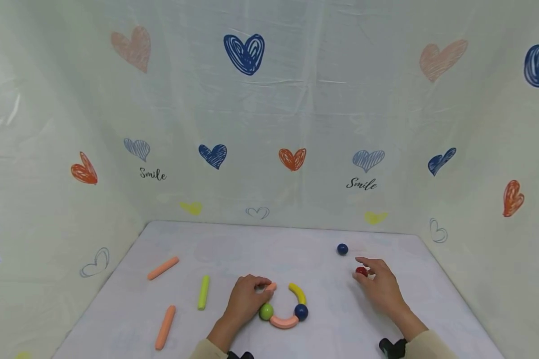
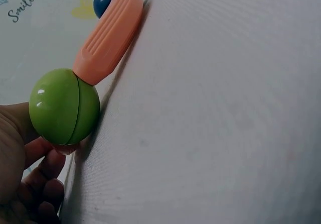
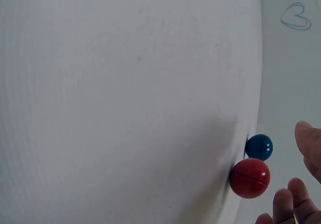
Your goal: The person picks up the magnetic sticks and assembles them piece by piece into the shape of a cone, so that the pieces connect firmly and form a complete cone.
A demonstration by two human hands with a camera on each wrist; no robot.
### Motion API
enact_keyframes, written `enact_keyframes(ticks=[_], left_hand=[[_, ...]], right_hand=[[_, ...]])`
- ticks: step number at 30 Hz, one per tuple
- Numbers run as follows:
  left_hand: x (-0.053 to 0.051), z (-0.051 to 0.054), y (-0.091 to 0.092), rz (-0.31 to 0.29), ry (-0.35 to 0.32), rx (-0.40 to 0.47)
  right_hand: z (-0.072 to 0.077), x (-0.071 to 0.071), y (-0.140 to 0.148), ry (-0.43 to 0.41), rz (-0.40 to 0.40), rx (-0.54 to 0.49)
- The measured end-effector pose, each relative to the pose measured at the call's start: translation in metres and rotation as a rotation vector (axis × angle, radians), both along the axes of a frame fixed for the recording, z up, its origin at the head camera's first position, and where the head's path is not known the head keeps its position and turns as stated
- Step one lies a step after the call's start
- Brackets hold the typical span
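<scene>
A partial ring lies on the table: a green ball (image 1: 266, 312), a peach curved stick (image 1: 284, 322), a blue ball (image 1: 301, 312) and a yellow curved stick (image 1: 297, 293). My left hand (image 1: 247, 300) pinches another peach piece (image 1: 271, 287) beside the green ball; its fingers hide most of that piece. In the left wrist view the thumb lies behind the green ball (image 2: 64, 106). Over at the right, my right hand (image 1: 381, 286) spreads thumb and fingers around a red ball (image 1: 361, 271). In the right wrist view the fingers stand apart from the red ball (image 3: 250, 178), which sits on the table.
Another blue ball (image 1: 342, 249) rests just beyond the red one. On the left lie two straight orange sticks, a far one (image 1: 163, 268) and a near one (image 1: 165, 327), plus a yellow-green stick (image 1: 203, 292). A heart-printed curtain (image 1: 269, 114) rises behind the white table (image 1: 233, 249).
</scene>
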State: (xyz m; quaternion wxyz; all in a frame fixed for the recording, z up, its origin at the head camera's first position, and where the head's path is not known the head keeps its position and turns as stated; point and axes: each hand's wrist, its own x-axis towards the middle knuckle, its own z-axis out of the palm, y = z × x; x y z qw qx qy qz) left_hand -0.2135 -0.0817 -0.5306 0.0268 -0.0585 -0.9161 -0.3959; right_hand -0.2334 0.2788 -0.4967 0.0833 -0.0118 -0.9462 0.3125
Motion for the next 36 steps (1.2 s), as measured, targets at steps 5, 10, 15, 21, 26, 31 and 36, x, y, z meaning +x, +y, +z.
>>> enact_keyframes(ticks=[5, 10, 15, 21, 26, 31, 36], left_hand=[[0.001, 0.0, 0.0, 0.001, -0.006, 0.009], [0.001, -0.001, 0.0, -0.004, -0.004, 0.013], [0.002, 0.0, 0.001, -0.001, -0.01, 0.008], [0.002, 0.002, 0.001, 0.004, -0.017, 0.007], [0.002, 0.003, 0.0, -0.001, -0.01, 0.002], [0.003, 0.002, -0.001, -0.01, 0.007, -0.002], [0.002, 0.001, -0.002, -0.011, 0.006, -0.003]], right_hand=[[-0.006, -0.007, 0.009, -0.075, 0.014, 0.004], [-0.01, -0.011, 0.014, -0.107, 0.026, -0.002], [-0.015, -0.013, 0.019, -0.097, 0.038, 0.019], [-0.017, -0.014, 0.02, -0.081, 0.035, 0.019], [-0.017, -0.015, 0.017, -0.097, 0.012, -0.026], [-0.017, -0.016, 0.011, -0.088, 0.008, -0.051], [-0.015, -0.015, 0.002, -0.08, 0.03, -0.069]])
